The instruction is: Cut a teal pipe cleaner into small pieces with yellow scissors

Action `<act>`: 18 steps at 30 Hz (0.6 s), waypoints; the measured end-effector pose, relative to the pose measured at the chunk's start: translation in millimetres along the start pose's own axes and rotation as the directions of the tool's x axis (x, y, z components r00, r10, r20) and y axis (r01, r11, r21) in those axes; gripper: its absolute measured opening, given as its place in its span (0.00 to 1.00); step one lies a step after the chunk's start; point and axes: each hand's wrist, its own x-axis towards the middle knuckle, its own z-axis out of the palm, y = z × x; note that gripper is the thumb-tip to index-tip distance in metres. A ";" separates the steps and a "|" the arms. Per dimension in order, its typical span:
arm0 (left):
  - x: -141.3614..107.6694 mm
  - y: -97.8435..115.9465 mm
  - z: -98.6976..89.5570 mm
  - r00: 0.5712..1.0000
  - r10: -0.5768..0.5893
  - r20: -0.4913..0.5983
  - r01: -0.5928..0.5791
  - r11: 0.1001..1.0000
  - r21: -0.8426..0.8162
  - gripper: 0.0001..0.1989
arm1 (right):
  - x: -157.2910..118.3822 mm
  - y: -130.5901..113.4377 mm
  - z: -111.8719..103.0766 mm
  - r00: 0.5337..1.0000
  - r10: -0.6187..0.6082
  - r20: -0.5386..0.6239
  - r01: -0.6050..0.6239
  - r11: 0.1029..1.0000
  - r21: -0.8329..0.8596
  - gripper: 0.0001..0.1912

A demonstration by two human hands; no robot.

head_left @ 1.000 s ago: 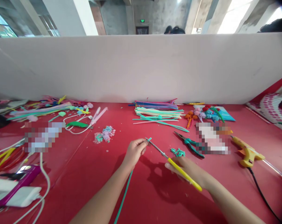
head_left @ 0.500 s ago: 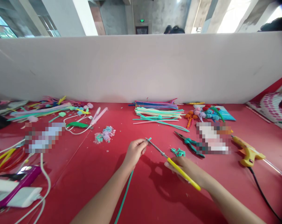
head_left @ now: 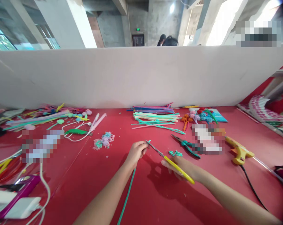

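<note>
We've our L hand (head_left: 135, 153) pinched tight on the thin teal fuzzy stem (head_left: 129, 190) nr its tip (prob. light, bendy; best held there), R hand (head_left: 189, 165) curled round yellow-handled metal scissors (head_left: 178, 169) just beside.

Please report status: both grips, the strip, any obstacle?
Left grip: pinching green strip. Right grip: holding scissors, blades at strip's tip. Scraps just beyond right grip, not blocking blades.
</note>
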 end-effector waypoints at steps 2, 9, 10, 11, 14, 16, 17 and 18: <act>5.2 0.9 -0.6 1.000 -0.013 0.022 0.012 0.999 0.039 0.10 | 1.5 -2.5 -3.0 1.000 0.005 0.020 -0.005 1.000 0.005 0.29; 23.6 -6.6 -1.0 0.996 -0.001 0.090 -0.002 1.000 0.028 0.11 | 11.2 -4.1 -1.5 0.990 0.142 0.020 -0.143 0.986 0.082 0.31; 24.5 -7.9 -1.2 0.995 -0.002 0.103 0.001 1.000 0.014 0.11 | 12.9 -1.8 0.1 0.988 0.155 0.016 -0.156 0.984 0.087 0.31; 24.9 -9.1 -1.4 0.994 -0.003 0.111 0.004 1.000 -0.001 0.11 | 14.5 1.0 1.9 0.988 0.153 0.008 -0.153 0.984 0.092 0.30; 23.6 -11.6 -2.0 0.994 -0.010 0.109 0.015 0.999 -0.044 0.12 | 18.3 9.2 7.4 0.991 0.130 -0.029 -0.127 0.988 0.090 0.30; 21.8 -12.5 -1.9 0.995 -0.009 0.095 0.016 0.998 -0.063 0.12 | 18.9 10.8 10.0 0.990 0.133 -0.050 -0.129 0.988 0.085 0.30; 20.9 -12.7 -1.8 0.996 -0.007 0.087 0.013 0.998 -0.069 0.12 | 18.3 9.8 10.8 0.988 0.144 -0.055 -0.139 0.987 0.078 0.30; 20.0 -12.6 -1.7 0.997 -0.004 0.081 0.010 0.997 -0.073 0.12 | 17.0 7.6 11.3 0.987 0.147 -0.067 -0.143 0.988 0.060 0.30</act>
